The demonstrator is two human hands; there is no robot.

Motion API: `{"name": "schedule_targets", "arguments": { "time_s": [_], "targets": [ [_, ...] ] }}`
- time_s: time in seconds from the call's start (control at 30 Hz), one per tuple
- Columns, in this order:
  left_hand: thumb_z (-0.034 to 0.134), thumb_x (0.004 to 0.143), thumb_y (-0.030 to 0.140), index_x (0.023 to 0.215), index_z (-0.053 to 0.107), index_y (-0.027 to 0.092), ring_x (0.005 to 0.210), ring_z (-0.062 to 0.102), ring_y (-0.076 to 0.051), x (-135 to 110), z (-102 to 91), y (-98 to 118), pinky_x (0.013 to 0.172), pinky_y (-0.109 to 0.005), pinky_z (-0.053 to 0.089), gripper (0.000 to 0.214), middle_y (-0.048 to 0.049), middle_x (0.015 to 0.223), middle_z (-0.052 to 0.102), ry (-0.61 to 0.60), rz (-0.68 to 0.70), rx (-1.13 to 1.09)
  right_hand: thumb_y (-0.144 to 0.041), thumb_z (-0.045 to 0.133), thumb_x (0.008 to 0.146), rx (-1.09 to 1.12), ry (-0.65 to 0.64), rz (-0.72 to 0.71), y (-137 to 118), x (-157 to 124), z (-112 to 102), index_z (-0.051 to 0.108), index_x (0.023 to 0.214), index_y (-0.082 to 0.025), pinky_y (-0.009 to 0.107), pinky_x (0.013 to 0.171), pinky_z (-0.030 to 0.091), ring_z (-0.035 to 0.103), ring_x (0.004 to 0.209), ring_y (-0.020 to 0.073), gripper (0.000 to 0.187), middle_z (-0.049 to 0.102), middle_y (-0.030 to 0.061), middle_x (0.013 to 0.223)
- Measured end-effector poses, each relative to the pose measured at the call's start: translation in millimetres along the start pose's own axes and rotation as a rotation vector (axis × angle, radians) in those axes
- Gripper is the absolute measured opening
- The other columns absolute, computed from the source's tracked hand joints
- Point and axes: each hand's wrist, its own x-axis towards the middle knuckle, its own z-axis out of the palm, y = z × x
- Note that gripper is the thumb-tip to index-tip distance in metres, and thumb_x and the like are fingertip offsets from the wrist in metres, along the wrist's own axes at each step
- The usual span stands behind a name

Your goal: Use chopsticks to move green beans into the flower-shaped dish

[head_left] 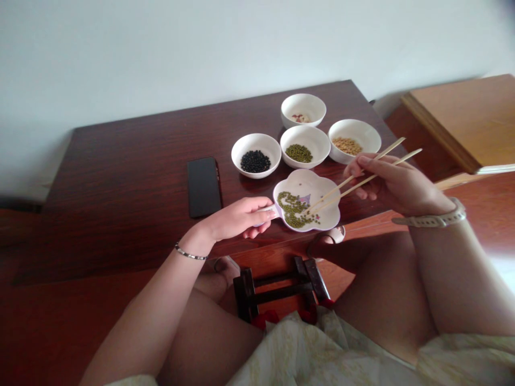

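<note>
Left hand (241, 217): fingers curled shut round the short handle of a flower-shaped white ceramic dish (300, 182), thumb on top. The dish sits at the near table edge, between the two hands, with small green beans (295, 210) heaped in its lower left part. Right hand (386, 179): closed round a pair of pale wooden chopsticks (336, 189), which slant down to the left; the tips rest among the green beans, but I cannot tell whether a bean is pinched. Beyond the hands stand four round white bowls: black beans (238, 161), just past the left fingertips; green beans (317, 139); tan beans (368, 134), just behind the right knuckles; the farthest bowl (314, 104) is almost bare. A black phone (204, 186) lies flat on the dark wooden table (120, 177), just beyond the left wrist.
</note>
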Motion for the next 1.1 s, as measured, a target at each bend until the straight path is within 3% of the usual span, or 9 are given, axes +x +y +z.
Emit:
{"name": "schedule_targets", "arguments": {
  "time_s": [0.23, 0.43, 0.57, 0.87, 1.0, 1.1],
  "targets": [
    [0.077, 0.128, 0.06, 0.103, 0.061, 0.024, 0.074, 0.056, -0.011, -0.2, 0.0, -0.9, 0.065, -0.024, 0.047, 0.047, 0.0031, 0.093, 0.066, -0.001, -0.002, -0.006, -0.073, 0.108, 0.1, 0.038, -0.004, 0.014, 0.4, -1.1, 2.5, 0.085, 0.088, -0.023, 0.02, 0.053, 0.051, 0.065, 0.062, 0.0123, 0.056, 0.078, 0.0057, 0.084],
    [0.077, 0.127, 0.062, 0.103, 0.06, 0.024, 0.074, 0.056, -0.011, 0.0, 0.5, -1.2, 0.065, -0.024, 0.046, 0.049, 0.003, 0.093, 0.065, 0.002, -0.005, -0.006, -0.076, 0.11, 0.096, 0.026, -0.005, 0.014, -0.7, -0.6, 4.4, 0.084, 0.086, -0.024, 0.021, 0.05, 0.048, 0.061, 0.06, 0.0124, 0.059, 0.075, 0.0047, 0.082],
    [0.077, 0.127, 0.061, 0.104, 0.06, 0.024, 0.075, 0.056, -0.012, -0.7, 1.0, 0.5, 0.065, -0.024, 0.047, 0.047, 0.0029, 0.093, 0.065, 0.003, -0.005, 0.003, -0.07, 0.107, 0.101, 0.019, 0.014, 0.007, -2.3, -1.8, 5.1, 0.084, 0.086, -0.025, 0.024, 0.051, 0.048, 0.06, 0.062, 0.015, 0.053, 0.075, 0.0061, 0.08],
    [0.077, 0.126, 0.065, 0.102, 0.059, 0.024, 0.075, 0.057, -0.012, -1.4, 0.6, 2.4, 0.067, -0.026, 0.047, 0.051, 0.0021, 0.093, 0.065, 0.012, -0.028, 0.016, -0.063, 0.101, 0.107, 0.038, 0.107, -0.065, -5.0, -1.5, 5.7, 0.08, 0.086, -0.027, 0.034, 0.048, 0.04, 0.054, 0.062, 0.0178, 0.047, 0.069, 0.0061, 0.084],
    [0.076, 0.126, 0.065, 0.102, 0.06, 0.024, 0.075, 0.057, -0.013, -1.8, 1.6, 1.9, 0.066, -0.026, 0.047, 0.05, 0.0019, 0.093, 0.065, 0.019, -0.015, 0.02, -0.058, 0.103, 0.106, 0.071, 0.195, -0.143, -2.1, 3.0, 3.8, 0.078, 0.085, -0.027, 0.034, 0.049, 0.041, 0.06, 0.067, 0.0182, 0.045, 0.074, 0.0083, 0.095],
    [0.075, 0.128, 0.063, 0.101, 0.059, 0.024, 0.074, 0.055, -0.012, -1.7, 1.9, 1.8, 0.066, -0.026, 0.047, 0.049, 0.0022, 0.092, 0.064, 0.018, -0.017, 0.016, -0.056, 0.1, 0.109, 0.061, 0.259, -0.215, 2.9, 5.0, 2.5, 0.08, 0.087, -0.028, 0.033, 0.051, 0.042, 0.063, 0.068, 0.0192, 0.041, 0.073, 0.008, 0.091]
  ]
}}
